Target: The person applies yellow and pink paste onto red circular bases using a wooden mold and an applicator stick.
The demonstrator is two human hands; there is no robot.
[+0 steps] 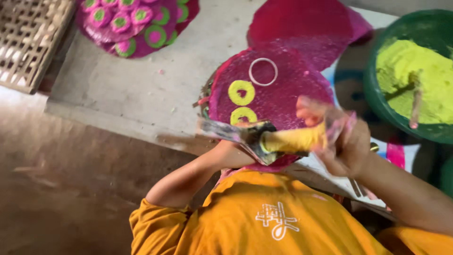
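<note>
We are piping yellow-green rings onto the magenta disc (278, 89) at the table's near edge. Our right hand (347, 141) squeezes the piping bag (295, 139); our left hand (231, 153) grips its blurred tip. Next ring needs steadiness.

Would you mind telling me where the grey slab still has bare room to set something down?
Bare grey slab lies between the woven basket, the decorated pink discs and the pink sheet with yellow rings. Crowded: to the right, around the green tub of yellow paste, and near the right hand.
</note>
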